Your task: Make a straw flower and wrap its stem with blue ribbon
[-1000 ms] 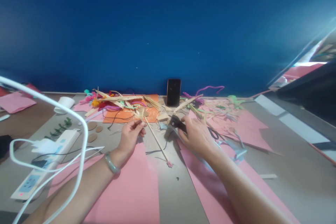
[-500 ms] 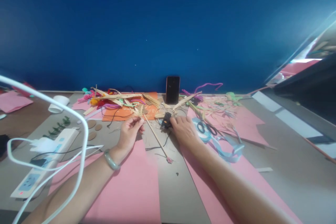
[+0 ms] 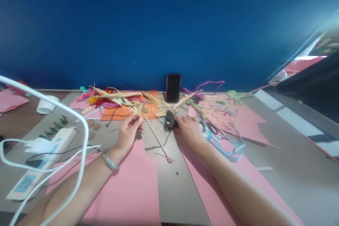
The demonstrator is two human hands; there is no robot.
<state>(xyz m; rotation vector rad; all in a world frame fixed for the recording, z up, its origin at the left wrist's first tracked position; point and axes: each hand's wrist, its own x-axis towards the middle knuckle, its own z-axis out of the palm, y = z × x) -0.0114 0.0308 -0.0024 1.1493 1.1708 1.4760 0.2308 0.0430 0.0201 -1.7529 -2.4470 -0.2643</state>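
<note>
1. The right hand [image 3: 189,130] is wrapped around the rear of a black tool [image 3: 168,122]; its fingers are clamped there, and the blocky front is left exposed.
2. The tool is held just in front of the phone [image 3: 173,88], near a thin dark cord [image 3: 167,139].
3. The left hand [image 3: 128,130] is held in front of the phone and to its left, thumb and fingertips brought together beside some husk [image 3: 137,110]; whether any is pinched cannot be told.
4. Between the hands, in front of the phone, a pink-tipped stick [image 3: 155,136] is seen at a slant.
5. Blue ribbon [image 3: 229,148] is strewn in front of the phone, to its right.
6. The tool is judged rigid and fairly light, best gripped by its rear. The husk is judged dry and brittle, best pinched softly. The stick is judged stiff but easily snapped, best taken mid-length, away from the tip.
</note>
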